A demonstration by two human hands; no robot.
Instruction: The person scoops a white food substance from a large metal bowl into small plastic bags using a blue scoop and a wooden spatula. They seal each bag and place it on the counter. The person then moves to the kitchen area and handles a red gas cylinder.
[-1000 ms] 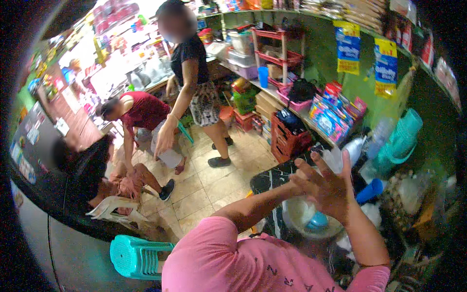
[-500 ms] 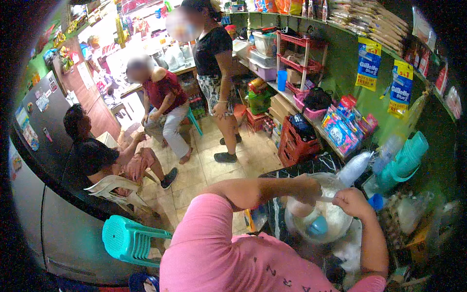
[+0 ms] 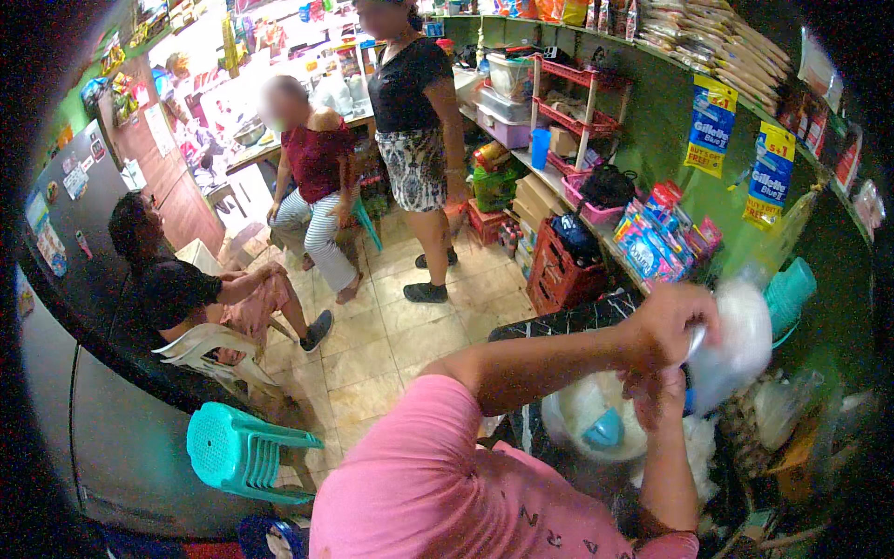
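Note:
My left hand (image 3: 675,321) is closed, blurred by motion, with a twisted strip of whitish plastic at its fingers. Beside it a bulging clear plastic bag (image 3: 740,340) of white stuff is smeared by movement. Just below, my right hand (image 3: 656,391) is closed close to the left one, its fingers partly hidden, seemingly on the same bag's plastic. Beneath both hands stands a wide whitish tub (image 3: 562,424) holding white stuff. A blue scoop (image 3: 603,429) lies in it.
The tub stands on a black marble-patterned table (image 3: 535,326). Turquoise containers (image 3: 790,293) are at the right wall. Stacked turquoise stools (image 3: 237,452) stand at left. Two people sit, and a third person (image 3: 410,140) stands across the tiled floor. A red crate (image 3: 566,270) is under the shelf.
My left hand has moved right and up, away from over the tub. The blurred bag now shows to the right of my hands. The standing person has shifted slightly.

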